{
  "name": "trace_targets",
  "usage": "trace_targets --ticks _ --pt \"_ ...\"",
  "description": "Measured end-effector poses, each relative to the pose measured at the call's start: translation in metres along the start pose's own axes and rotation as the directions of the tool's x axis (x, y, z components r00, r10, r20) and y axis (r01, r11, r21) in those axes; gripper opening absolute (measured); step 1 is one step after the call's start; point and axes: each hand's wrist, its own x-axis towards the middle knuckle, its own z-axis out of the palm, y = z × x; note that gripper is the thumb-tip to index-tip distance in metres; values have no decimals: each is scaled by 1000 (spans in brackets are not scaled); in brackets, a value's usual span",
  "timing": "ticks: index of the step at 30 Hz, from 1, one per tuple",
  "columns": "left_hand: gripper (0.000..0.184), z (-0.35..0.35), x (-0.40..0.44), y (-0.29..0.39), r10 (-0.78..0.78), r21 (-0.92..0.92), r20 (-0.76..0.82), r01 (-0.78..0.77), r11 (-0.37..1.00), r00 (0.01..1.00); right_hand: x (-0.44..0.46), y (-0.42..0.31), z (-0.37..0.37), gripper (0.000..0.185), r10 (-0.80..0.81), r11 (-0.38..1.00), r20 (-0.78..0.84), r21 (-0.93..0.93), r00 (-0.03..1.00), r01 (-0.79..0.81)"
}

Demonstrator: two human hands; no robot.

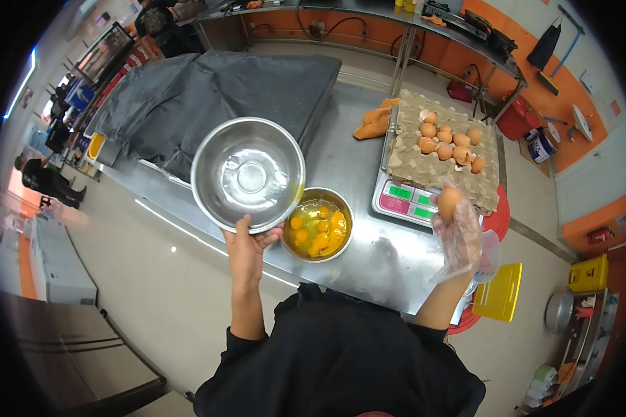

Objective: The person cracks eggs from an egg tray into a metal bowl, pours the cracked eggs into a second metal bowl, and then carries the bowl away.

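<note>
My left hand (pixel 247 247) is bare and grips the lower rim of a steel mixing bowl (pixel 215 170), which is tilted so that its inside faces me. A little yellow egg shows on its right edge. Just beside it, a smaller metal bowl (pixel 349 217) stands on the table with several cracked eggs (pixel 320 229) in it. In a clear plastic glove, my right hand (pixel 461 240) holds a brown egg (pixel 450 203) in front of the scale. Brown eggs and shells (pixel 445 139) lie on the cardboard egg tray (pixel 410 163) beyond that hand.
The digital scale (pixel 403 201) sits under the egg tray. An orange cloth (pixel 375 121) lies left of it. A dark cover (pixel 188 90) takes up the table's far left. A yellow container (pixel 499 292) and a red rim (pixel 499 215) stand at the right. People (pixel 45 181) are in the background.
</note>
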Motion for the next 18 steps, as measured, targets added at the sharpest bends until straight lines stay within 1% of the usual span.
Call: trace_targets --ticks 1,3,4,5,6,8,9,10,12,13,14,15,16,17,18 --pt "33 -2 1 9 -9 -10 1 9 1000 1000 -6 3 -5 52 -19 999 12 37 1000 19" --pt "33 -9 4 16 -24 -16 3 24 1000 1000 -14 12 -11 52 -38 996 23 76 999 36" --pt "32 -11 5 17 -39 -23 7 39 999 999 -18 18 -14 51 -3 999 5 53 1000 2" --pt "35 -16 8 13 -67 -24 35 68 997 997 -21 24 -16 51 31 999 -15 31 999 -31" --pt "35 -16 8 9 -67 -22 38 68 997 997 -25 32 -15 51 29 999 -17 33 999 -28" --pt "48 -13 8 -3 -118 -1 60 118 993 991 -31 49 -10 50 161 986 -63 -40 985 -164" --pt "49 -13 8 -8 -122 8 73 122 993 990 -32 56 -11 50 222 975 -47 -8 974 -222" --pt "49 -11 7 -13 -122 8 81 122 993 989 -33 58 -11 50 215 977 -51 -8 975 -215" --pt "49 -6 5 -22 -15 176 40 8 984 999 -37 60 -6 52 230 968 -65 -85 971 -235" --pt "51 -3 6 -25 -1 197 57 -10 980 998 -38 53 3 54 180 960 -63 -207 982 -189" --pt "51 2 6 -28 -8 195 72 -6 981 997 -37 50 14 54 169 961 -77 -209 983 -182" --pt "54 7 4 -32 -28 226 145 -5 974 989 -36 48 24 54 -50 922 -3 -385 999 46" --pt "59 13 2 -38 -52 255 218 -6 967 975 -34 42 31 55 -248 803 107 -533 963 266" --pt "59 20 -1 -45 -66 251 237 4 968 969 -32 36 35 54 -258 696 162 -653 953 299" --pt "66 30 -6 -53 -110 288 316 15 958 943 -30 30 38 53 -267 570 216 -750 939 335"
